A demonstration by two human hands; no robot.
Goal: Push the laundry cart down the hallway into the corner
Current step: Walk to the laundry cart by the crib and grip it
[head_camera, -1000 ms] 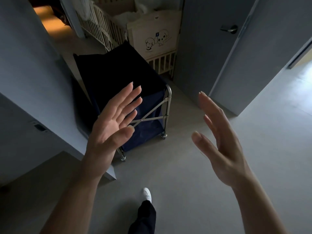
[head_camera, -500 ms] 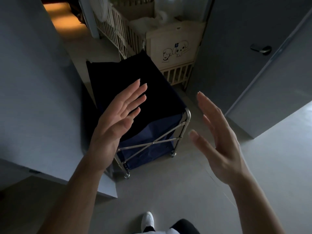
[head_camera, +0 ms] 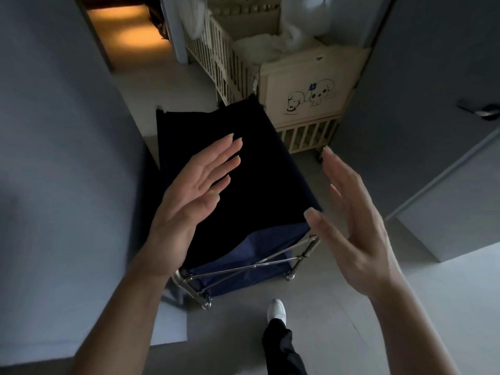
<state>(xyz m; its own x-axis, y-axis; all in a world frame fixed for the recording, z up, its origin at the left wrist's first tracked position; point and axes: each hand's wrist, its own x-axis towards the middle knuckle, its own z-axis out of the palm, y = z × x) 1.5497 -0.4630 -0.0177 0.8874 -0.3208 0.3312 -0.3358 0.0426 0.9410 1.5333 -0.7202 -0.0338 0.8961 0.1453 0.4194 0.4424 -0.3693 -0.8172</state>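
We log 2 flat, empty hands, left hand (head_camera: 186, 209) and right hand (head_camera: 351, 226), over the laundry cart (head_camera: 243, 190); crib (head_camera: 303, 85) just beyond the fingertips.

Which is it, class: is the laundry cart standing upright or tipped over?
Upright. The laundry cart stands on its castors on the floor, its dark fabric top facing up and its metal frame level.

Your laundry cart (head_camera: 270, 247) stands on the floor (head_camera: 351, 334) before you, a wall (head_camera: 67, 185) at its left, a crib (head_camera: 305, 96) behind it, a door (head_camera: 433, 117) to the right.
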